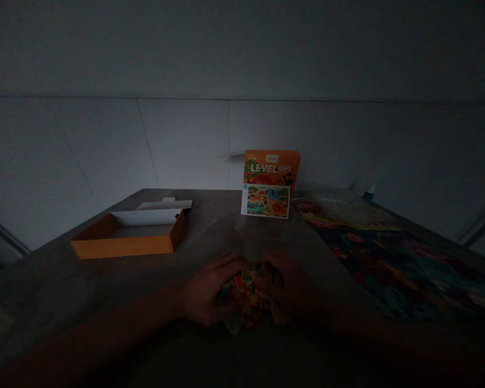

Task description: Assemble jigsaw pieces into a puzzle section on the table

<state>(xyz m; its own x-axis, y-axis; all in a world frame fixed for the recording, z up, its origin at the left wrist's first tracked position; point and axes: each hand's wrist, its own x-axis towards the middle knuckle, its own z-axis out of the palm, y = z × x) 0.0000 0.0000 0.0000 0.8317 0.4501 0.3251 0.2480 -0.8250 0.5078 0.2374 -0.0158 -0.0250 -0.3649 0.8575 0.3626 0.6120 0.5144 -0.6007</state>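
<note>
In the dim light, my left hand [210,291] and my right hand [285,283] curl around a heap of colourful puzzle pieces [246,293] at the table's near edge. Both hands have bent fingers and press on the heap from opposite sides. A few pieces stick out below the hands. Beyond them stands an orange box [272,161] marked "LEVEL UP!", with a picture card [268,201] of animals leaning on its front.
An open orange box tray [127,248] with white flaps lies on the left of the grey table [222,226]. Along the right spreads a large colourful picture sheet or joined puzzle [408,269]. Behind it are clear plastic wrapping [335,199] and a small bottle [369,193].
</note>
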